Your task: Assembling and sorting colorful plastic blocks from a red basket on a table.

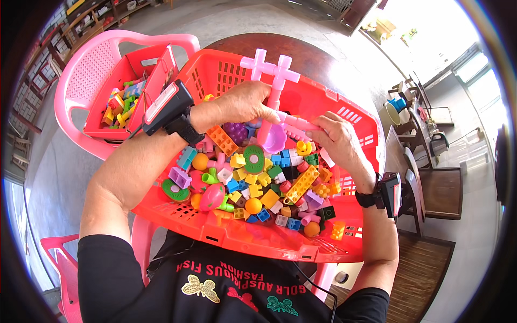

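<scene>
Above a red plastic basket [215,237] full of toy pieces, both hands hold an assembly of pink pipe connectors [279,81], whose cross-shaped pieces stick up past the fingers. My left hand [242,103] is closed around its lower part, thumb across the joint. My right hand [338,139] pinches the outer end of a pink tube [299,123] that runs sideways from that joint. Just below the hands lie a purple toy cup [274,139], an orange building block [222,140], a purple bumpy ball [235,133] and a toy kiwi slice [254,159].
A pink chair [75,102] at the left bears a red box [102,132] with several blocks inside. Behind the basket is a round brown table [280,46]. Wooden furniture [439,191] stands at the right. A black band with a device sits on each wrist.
</scene>
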Demonstrator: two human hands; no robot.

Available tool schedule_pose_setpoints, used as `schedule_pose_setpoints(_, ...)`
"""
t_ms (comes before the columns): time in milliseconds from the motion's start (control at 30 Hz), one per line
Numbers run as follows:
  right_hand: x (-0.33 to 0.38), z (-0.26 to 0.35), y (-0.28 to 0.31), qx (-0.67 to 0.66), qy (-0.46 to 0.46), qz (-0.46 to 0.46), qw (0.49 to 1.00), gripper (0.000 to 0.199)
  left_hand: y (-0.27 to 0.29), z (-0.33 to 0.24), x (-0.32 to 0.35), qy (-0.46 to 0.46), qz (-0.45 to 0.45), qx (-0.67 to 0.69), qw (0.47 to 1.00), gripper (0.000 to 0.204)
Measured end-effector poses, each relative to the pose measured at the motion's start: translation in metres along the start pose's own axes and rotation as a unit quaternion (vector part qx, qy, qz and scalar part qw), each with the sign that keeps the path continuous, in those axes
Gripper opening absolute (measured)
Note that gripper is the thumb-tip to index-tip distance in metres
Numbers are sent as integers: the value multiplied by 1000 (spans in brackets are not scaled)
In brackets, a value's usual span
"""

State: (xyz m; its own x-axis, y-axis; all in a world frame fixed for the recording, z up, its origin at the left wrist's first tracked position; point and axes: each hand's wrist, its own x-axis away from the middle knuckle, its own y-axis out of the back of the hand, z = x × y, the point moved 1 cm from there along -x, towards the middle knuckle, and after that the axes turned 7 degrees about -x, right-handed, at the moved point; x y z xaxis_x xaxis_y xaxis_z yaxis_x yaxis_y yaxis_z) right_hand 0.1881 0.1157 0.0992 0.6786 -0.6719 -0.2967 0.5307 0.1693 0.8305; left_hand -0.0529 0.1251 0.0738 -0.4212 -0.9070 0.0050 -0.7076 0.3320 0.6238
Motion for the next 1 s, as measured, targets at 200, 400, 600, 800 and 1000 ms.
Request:
schedule_pose_setpoints(200, -1, 7, 9, 12, 34, -20, 999, 19, -5, -3, 2, -61, -50, 36, 996, 28)
schedule_pose_setpoints(400, 0, 13, 8, -34, 20, -26, 999, 20, -6, -8, 4, -85, -57, 36, 994, 29)
schedule_pose_setpoints(600, 0, 14, 6, -75, 9, -34, 997, 21, -7, -13, 7, -78, -71, -3, 994, 31)
schedule_pose_setpoints(800, 1, 18, 5, -87, -2, -32, 996, 20, 0, -26, 12, -82, -87, -39, 992, 24)
schedule_pose_setpoints(1000, -1, 18, 4, -95, 7, -9, 995, 21, -4, -18, 8, -51, -37, -4, 998, 21)
